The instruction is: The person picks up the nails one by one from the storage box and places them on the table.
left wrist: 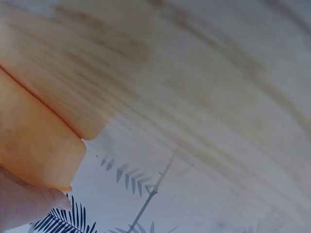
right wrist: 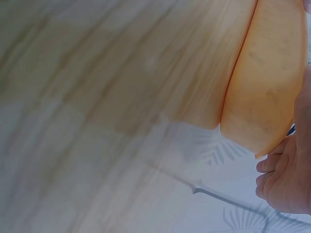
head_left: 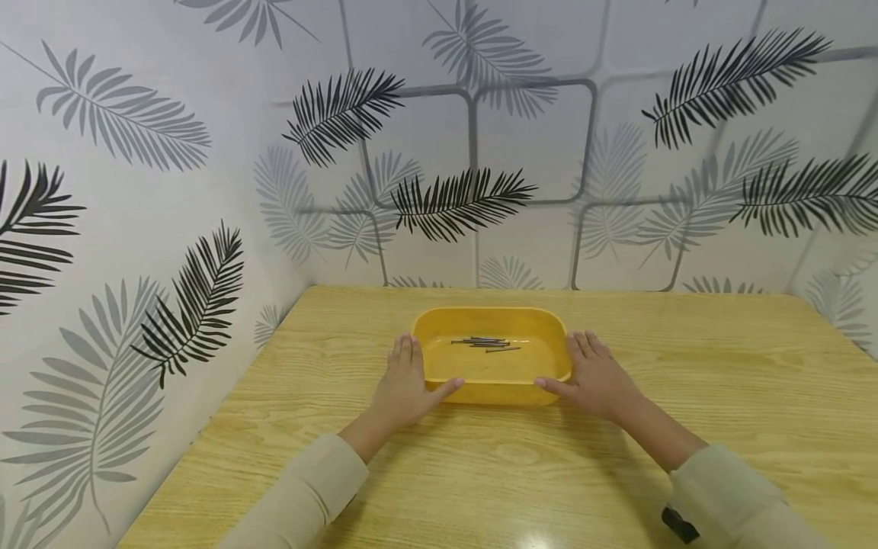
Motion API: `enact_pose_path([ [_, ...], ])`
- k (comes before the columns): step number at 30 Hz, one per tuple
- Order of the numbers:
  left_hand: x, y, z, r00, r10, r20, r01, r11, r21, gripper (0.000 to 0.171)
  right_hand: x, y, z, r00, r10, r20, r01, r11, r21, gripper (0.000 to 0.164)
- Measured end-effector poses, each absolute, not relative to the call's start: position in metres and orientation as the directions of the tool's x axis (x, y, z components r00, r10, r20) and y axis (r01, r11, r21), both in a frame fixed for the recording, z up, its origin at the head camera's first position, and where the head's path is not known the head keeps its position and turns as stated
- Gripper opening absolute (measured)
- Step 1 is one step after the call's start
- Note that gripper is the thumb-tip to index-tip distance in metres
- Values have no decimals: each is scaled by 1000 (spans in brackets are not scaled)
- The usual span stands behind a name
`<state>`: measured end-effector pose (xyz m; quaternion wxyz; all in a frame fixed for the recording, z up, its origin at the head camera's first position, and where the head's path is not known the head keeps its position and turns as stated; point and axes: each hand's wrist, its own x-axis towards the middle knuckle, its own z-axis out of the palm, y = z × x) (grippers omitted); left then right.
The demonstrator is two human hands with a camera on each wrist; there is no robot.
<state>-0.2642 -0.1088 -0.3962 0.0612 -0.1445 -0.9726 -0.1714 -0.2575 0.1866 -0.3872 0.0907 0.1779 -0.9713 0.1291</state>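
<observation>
A yellow plastic tray (head_left: 490,393) with rounded corners sits on the table, with several thin metal nails (head_left: 487,343) lying in its middle. My left hand (head_left: 405,389) presses its left end, fingers straight along the outside and thumb stretched to the front rim. On the opposite end, my right hand (head_left: 598,377) lies the same way, its thumb pointing inward at the front rim. In the left wrist view only part of the left hand (left wrist: 29,204) shows beside the tray (left wrist: 39,136). The right wrist view catches the right hand (right wrist: 286,179) at the tray's end.
The wood-grained table (head_left: 720,381) extends on both sides of the tray and back to a wall (head_left: 535,137) with a leaf pattern. Another patterned wall (head_left: 103,252) runs along the left edge. Under the right sleeve (head_left: 734,488) a small black piece (head_left: 679,524) shows.
</observation>
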Motion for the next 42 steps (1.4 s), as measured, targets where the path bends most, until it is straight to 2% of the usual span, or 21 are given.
enact_pose_path([
  [42, -260, -84, -395, -948, 278, 156, 312, 908, 281, 103, -248, 211, -386, -927, -314, 208, -360, 898, -251, 96],
])
